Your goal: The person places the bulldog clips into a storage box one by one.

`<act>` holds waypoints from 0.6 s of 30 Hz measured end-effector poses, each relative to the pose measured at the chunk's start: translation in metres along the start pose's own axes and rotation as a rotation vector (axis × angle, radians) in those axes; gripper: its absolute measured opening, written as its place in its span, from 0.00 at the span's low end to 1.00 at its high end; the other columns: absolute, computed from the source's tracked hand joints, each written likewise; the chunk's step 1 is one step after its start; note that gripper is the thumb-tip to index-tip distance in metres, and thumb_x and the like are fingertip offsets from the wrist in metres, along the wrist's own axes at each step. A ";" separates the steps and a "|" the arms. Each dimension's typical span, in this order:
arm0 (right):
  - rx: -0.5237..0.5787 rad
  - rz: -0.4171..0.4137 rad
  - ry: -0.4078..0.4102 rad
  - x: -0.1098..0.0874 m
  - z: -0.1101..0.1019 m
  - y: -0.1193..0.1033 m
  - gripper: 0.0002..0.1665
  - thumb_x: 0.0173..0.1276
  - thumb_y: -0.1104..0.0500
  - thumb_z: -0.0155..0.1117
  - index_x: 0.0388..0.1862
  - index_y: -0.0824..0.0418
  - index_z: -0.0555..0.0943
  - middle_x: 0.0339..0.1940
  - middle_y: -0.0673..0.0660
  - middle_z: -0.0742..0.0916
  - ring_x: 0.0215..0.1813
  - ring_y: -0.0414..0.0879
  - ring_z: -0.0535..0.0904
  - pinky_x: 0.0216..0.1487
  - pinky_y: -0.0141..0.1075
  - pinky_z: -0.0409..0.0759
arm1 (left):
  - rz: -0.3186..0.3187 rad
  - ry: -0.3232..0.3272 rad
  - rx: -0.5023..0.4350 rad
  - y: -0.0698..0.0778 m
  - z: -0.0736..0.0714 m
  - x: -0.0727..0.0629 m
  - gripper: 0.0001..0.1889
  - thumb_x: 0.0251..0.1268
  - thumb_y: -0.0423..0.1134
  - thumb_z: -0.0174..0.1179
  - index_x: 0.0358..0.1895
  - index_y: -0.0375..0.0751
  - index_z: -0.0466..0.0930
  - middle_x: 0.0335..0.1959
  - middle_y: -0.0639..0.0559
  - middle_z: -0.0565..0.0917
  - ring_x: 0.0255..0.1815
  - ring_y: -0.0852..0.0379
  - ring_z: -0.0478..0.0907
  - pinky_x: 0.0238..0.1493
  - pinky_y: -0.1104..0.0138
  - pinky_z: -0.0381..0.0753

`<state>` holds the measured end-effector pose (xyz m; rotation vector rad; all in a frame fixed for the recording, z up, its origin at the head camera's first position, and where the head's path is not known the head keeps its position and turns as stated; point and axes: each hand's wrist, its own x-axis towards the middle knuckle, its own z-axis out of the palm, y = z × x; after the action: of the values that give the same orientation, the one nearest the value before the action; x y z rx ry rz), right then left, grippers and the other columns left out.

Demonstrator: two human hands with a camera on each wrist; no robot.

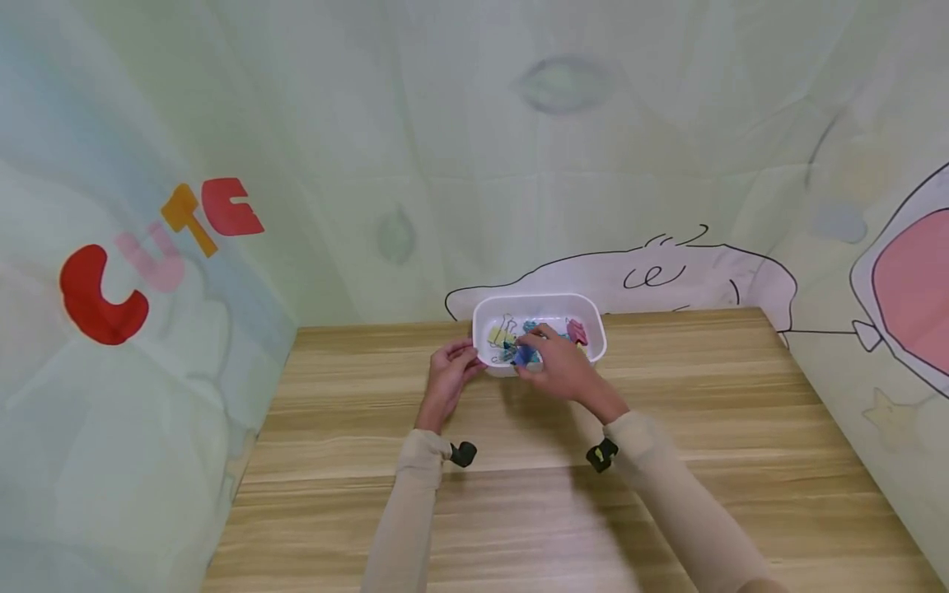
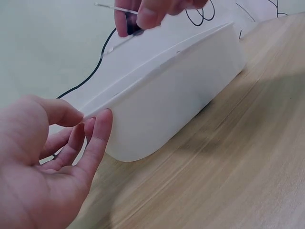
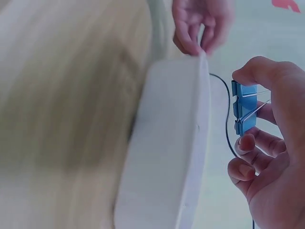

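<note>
A white plastic basin (image 1: 535,300) stands at the table's back edge with binder clips in it. My left hand (image 1: 448,377) pinches its near-left corner, thumb on the rim and fingertips against the outer wall (image 2: 167,90) in the left wrist view. Above the basin, my right hand (image 1: 561,367) holds a blue binder clip (image 3: 248,109) between thumb and fingers, its wire handles pointing toward the palm. Inside lie a yellow binder clip (image 1: 501,337) on the left and pink clips (image 1: 576,331) on the right. My right hand hides part of the contents.
The wood-grain table (image 1: 356,445) stretches in front of the basin and to both sides. A printed cloth backdrop (image 1: 334,165) rises right behind the basin and along the table's left and right sides.
</note>
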<state>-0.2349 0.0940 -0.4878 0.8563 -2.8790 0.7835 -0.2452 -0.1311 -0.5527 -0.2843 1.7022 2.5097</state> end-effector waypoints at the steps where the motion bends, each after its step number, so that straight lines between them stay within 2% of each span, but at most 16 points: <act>1: 0.007 0.007 0.009 0.001 -0.003 0.002 0.29 0.68 0.51 0.72 0.63 0.64 0.82 0.59 0.62 0.82 0.53 0.54 0.80 0.59 0.52 0.86 | -0.001 0.001 0.001 0.000 0.000 0.000 0.19 0.77 0.24 0.55 0.65 0.17 0.68 0.59 0.24 0.72 0.49 0.43 0.81 0.49 0.66 0.90; 10: -0.017 0.048 0.039 0.007 -0.021 0.018 0.30 0.69 0.50 0.71 0.65 0.63 0.81 0.61 0.63 0.81 0.57 0.56 0.80 0.62 0.54 0.83 | -0.004 0.007 0.008 0.002 0.001 0.001 0.19 0.77 0.24 0.55 0.65 0.18 0.69 0.58 0.25 0.73 0.50 0.42 0.81 0.50 0.66 0.90; 18: -0.010 0.099 0.052 0.008 -0.027 0.027 0.30 0.71 0.48 0.71 0.65 0.63 0.80 0.63 0.64 0.80 0.59 0.58 0.79 0.65 0.55 0.83 | -0.011 0.003 0.011 0.001 0.000 0.002 0.19 0.77 0.24 0.55 0.65 0.18 0.69 0.59 0.25 0.72 0.52 0.40 0.80 0.49 0.66 0.90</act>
<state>-0.2587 0.1224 -0.4753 0.6865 -2.8959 0.7862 -0.2476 -0.1314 -0.5519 -0.2953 1.7102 2.4931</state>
